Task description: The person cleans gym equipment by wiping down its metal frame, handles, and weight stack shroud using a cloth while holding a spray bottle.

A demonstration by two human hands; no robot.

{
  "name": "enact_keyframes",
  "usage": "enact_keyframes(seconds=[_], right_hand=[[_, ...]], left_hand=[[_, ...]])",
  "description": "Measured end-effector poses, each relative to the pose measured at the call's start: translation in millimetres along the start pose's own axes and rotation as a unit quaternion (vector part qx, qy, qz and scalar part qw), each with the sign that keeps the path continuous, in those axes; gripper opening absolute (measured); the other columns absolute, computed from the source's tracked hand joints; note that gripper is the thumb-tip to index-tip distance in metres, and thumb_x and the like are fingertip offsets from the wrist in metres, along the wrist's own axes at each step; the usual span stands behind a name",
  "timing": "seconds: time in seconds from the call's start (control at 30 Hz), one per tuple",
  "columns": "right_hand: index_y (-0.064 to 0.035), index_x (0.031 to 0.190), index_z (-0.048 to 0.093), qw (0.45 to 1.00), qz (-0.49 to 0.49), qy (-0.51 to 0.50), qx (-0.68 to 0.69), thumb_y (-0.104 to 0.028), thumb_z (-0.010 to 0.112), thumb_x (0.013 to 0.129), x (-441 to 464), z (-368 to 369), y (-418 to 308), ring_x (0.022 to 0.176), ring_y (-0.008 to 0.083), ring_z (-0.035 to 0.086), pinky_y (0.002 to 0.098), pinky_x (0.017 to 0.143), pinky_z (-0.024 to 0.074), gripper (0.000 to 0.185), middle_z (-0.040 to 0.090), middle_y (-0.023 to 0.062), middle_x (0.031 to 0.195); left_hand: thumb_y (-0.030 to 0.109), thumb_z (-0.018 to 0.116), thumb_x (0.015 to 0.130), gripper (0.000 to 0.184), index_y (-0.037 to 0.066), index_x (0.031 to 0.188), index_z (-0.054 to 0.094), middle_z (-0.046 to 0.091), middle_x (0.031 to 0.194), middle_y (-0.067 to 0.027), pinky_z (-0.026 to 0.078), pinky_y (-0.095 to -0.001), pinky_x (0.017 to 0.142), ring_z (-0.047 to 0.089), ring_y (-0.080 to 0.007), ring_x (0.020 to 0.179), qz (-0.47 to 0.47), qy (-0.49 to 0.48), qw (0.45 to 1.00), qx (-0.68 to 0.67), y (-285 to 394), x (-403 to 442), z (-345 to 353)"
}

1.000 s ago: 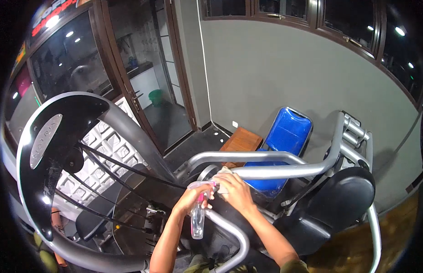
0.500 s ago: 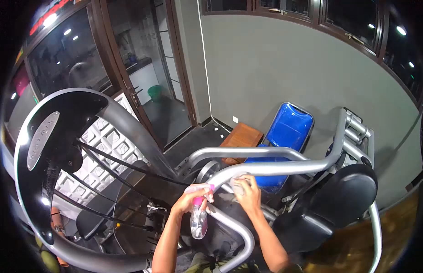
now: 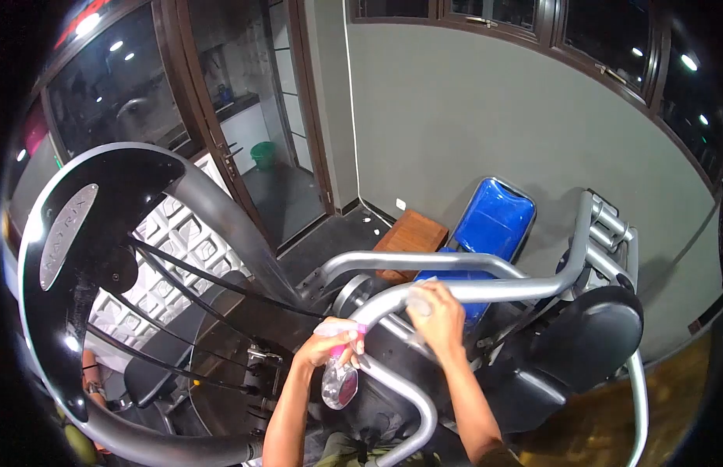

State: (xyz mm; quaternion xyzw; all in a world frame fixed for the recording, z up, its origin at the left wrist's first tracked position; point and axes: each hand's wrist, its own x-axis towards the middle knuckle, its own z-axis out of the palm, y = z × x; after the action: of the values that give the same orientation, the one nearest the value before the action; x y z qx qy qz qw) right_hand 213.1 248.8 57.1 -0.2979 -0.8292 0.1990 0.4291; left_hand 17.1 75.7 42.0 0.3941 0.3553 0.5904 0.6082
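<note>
My left hand point(image 3: 322, 349) is closed around the neck of a clear spray bottle point(image 3: 340, 388) with a pink spray head. The bottle hangs below my fingers, just left of a bent lower silver tube. My right hand point(image 3: 442, 321) is closed on a pale, whitish cloth point(image 3: 418, 303), partly hidden by the fingers. Cloth and fingers lie against the curved part of a thick silver tube point(image 3: 505, 291) on an exercise machine.
To the left rises the machine's black and silver frame point(image 3: 132, 175) with several dark cables. A black padded seat point(image 3: 599, 331) is on the right. Behind the tubes are a blue folding chair point(image 3: 498, 214) and a wooden stool point(image 3: 414, 233), near a grey wall.
My right hand has shifted slightly up and to the right along the silver tube with the cloth. The spray bottle has turned a little in my left hand, which stays nearly in place.
</note>
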Motion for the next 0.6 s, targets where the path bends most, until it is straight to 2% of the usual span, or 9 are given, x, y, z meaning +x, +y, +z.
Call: enact_keyframes(seconds=[0.07,0.1,0.2,0.23,0.33,0.37,0.47,0.57,0.6], right_hand=[[-0.0105,0.093,0.075,0.995,0.082,-0.049,-0.014,-0.015,0.076,0.072,23,-14,-14,0.088,0.0314,0.069,0.0403,0.081,0.0560,0.021,0.069,0.0085,0.097],[-0.0097,0.092,0.075,0.995,0.064,-0.074,-0.034,-0.020,0.072,0.075,30,-10,-12,0.086,0.0341,0.069,0.0425,0.081,0.0557,0.020,0.069,0.0110,0.094],[-0.0102,0.092,0.076,0.977,-0.023,-0.207,-0.052,-0.023,0.069,0.077,55,4,-20,0.087,0.0348,0.069,0.0440,0.081,0.0554,0.021,0.069,0.0130,0.094],[-0.0099,0.091,0.077,0.964,-0.054,-0.258,-0.024,-0.030,0.068,0.076,64,16,-15,0.087,0.0366,0.069,0.0442,0.082,0.0555,0.026,0.071,0.0155,0.093],[-0.0084,0.090,0.077,0.903,0.060,-0.425,0.004,-0.037,0.069,0.075,91,32,-7,0.088,0.0370,0.070,0.0428,0.085,0.0558,0.034,0.073,0.0169,0.092],[-0.0044,0.092,0.077,0.880,0.075,-0.468,0.018,-0.048,0.068,0.074,104,38,7,0.091,0.0382,0.070,0.0430,0.088,0.0551,0.048,0.073,0.0202,0.094],[-0.0010,0.096,0.076,0.859,0.069,-0.471,-0.186,-0.054,0.066,0.075,132,23,13,0.093,0.0391,0.070,0.0437,0.089,0.0544,0.058,0.072,0.0242,0.097],[0.0039,0.096,0.073,0.843,0.100,-0.460,-0.260,-0.053,0.061,0.080,138,18,37,0.091,0.0398,0.070,0.0426,0.083,0.0549,0.061,0.070,0.0280,0.092],[0.0042,0.097,0.073,0.843,0.083,-0.477,-0.235,-0.054,0.060,0.080,139,22,40,0.092,0.0400,0.070,0.0431,0.083,0.0546,0.061,0.070,0.0286,0.094]], left_hand=[[0.030,0.067,0.094,0.036,-0.006,0.098,0.065,0.067,0.082,-0.0145,0.059,-0.0363,0.055,0.055,-0.0163,0.041,0.007,0.026,0.999,-0.021,1,-2,5],[0.029,0.066,0.094,0.035,-0.006,0.098,0.064,0.067,0.082,-0.0146,0.059,-0.0363,0.054,0.055,-0.0165,0.041,0.011,0.036,0.999,-0.024,2,-1,8],[0.028,0.064,0.096,0.035,-0.006,0.098,0.064,0.067,0.083,-0.0150,0.059,-0.0366,0.054,0.056,-0.0169,0.041,0.019,0.059,0.998,-0.026,4,-1,12],[0.028,0.064,0.096,0.035,-0.006,0.098,0.063,0.067,0.084,-0.0151,0.059,-0.0369,0.054,0.057,-0.0171,0.042,0.021,0.062,0.998,-0.023,1,-1,10],[0.029,0.064,0.096,0.035,-0.006,0.099,0.063,0.068,0.084,-0.0152,0.059,-0.0370,0.053,0.058,-0.0175,0.042,0.023,0.078,0.997,-0.013,-2,-3,10],[0.029,0.064,0.096,0.035,-0.006,0.099,0.063,0.068,0.084,-0.0152,0.059,-0.0369,0.053,0.058,-0.0176,0.043,0.023,0.085,0.996,-0.010,-2,-3,10],[0.029,0.063,0.096,0.035,-0.006,0.099,0.064,0.068,0.084,-0.0149,0.059,-0.0359,0.052,0.059,-0.0178,0.043,0.020,0.105,0.994,0.003,1,-3,15],[0.027,0.062,0.096,0.034,-0.006,0.101,0.063,0.068,0.085,-0.0146,0.057,-0.0349,0.050,0.060,-0.0186,0.044,0.016,0.100,0.995,0.012,-1,-1,12],[0.027,0.061,0.096,0.033,-0.006,0.101,0.063,0.068,0.085,-0.0145,0.057,-0.0348,0.049,0.060,-0.0188,0.044,0.016,0.101,0.995,0.011,0,-1,13]])
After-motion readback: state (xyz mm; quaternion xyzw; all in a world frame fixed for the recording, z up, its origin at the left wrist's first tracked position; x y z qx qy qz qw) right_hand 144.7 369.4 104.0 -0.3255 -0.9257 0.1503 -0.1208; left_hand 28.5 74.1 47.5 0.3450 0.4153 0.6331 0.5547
